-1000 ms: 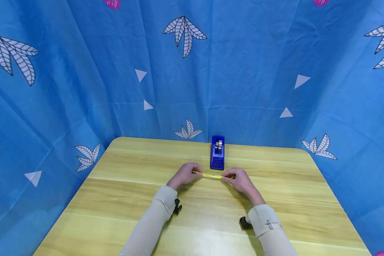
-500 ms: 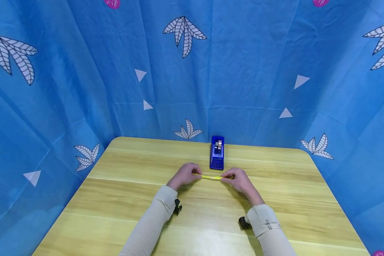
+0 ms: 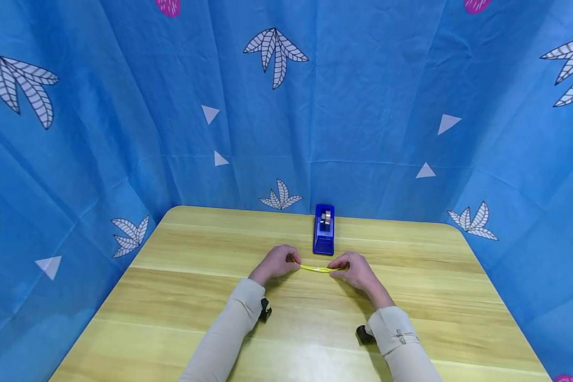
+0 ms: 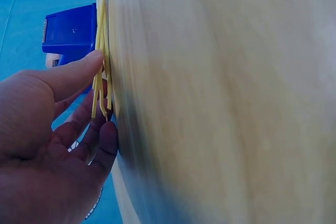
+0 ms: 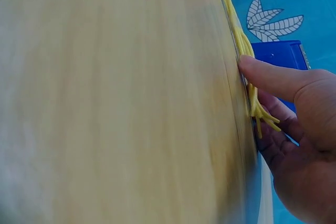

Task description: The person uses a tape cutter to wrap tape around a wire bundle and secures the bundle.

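A thin bundle of yellow cords [image 3: 315, 269] stretches crosswise between my two hands, close over the table. My left hand [image 3: 278, 262] pinches one end of it between thumb and fingers, and my right hand [image 3: 355, 269] pinches the other. Loose cord ends [image 4: 101, 100] poke out past the thumb in the left wrist view. On the other side, cord ends [image 5: 266, 118] splay out below the right thumb. A whitish shiny spot shows midway along the bundle in the head view. Just beyond the hands stands a blue tape dispenser [image 3: 323, 231].
The light wooden table [image 3: 196, 329] spreads around both arms. A blue patterned curtain [image 3: 363, 106] hangs behind its far edge and along both sides. Dark wrist-worn devices [image 3: 364, 334] sit below the sleeve cuffs.
The yellow bundle has come slightly nearer the person and now bows a little in the middle. Both hands keep their pinch and have hardly moved.
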Demonstrator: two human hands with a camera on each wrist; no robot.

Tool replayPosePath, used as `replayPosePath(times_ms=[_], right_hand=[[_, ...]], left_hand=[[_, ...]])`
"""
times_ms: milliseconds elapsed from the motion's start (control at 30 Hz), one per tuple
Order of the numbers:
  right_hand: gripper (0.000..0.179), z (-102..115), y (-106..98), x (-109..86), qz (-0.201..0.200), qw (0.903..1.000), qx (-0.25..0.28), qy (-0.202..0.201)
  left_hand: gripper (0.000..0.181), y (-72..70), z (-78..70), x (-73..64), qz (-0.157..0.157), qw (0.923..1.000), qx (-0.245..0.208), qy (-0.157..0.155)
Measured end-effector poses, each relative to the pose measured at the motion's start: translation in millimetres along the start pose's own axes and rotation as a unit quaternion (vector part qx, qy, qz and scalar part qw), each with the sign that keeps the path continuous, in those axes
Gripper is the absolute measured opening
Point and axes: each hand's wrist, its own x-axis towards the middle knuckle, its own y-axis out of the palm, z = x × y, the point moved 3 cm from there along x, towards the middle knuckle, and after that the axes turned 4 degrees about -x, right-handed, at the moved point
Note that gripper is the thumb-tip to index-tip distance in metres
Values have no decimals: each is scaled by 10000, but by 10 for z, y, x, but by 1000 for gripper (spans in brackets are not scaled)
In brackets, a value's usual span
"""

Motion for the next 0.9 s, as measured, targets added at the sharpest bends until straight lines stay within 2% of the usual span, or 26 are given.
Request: replayPosePath(times_ms=[300,567,667,767,900], right_hand=[[18,-23,-14,-11,13,9999,107,2],[20,-6,-57,-11,-2,9998,165,121],[21,-9,-85,-34,-28,10000,10,48],[22,-16,-137,-69,-52,9997,-212,-75],[28,-47,-276,-119,-87,9982,-558,-217]], left_hand=[[8,6,-12,15,58,9999,4,85],[7,-8,-23,35,139,9997,-137,-130],[8,-28,-37,19,178,9996,-188,-149],[16,-86,-47,-25,200,9996,-137,-112],[38,-240,-7,-106,75,9997,135,-208]])
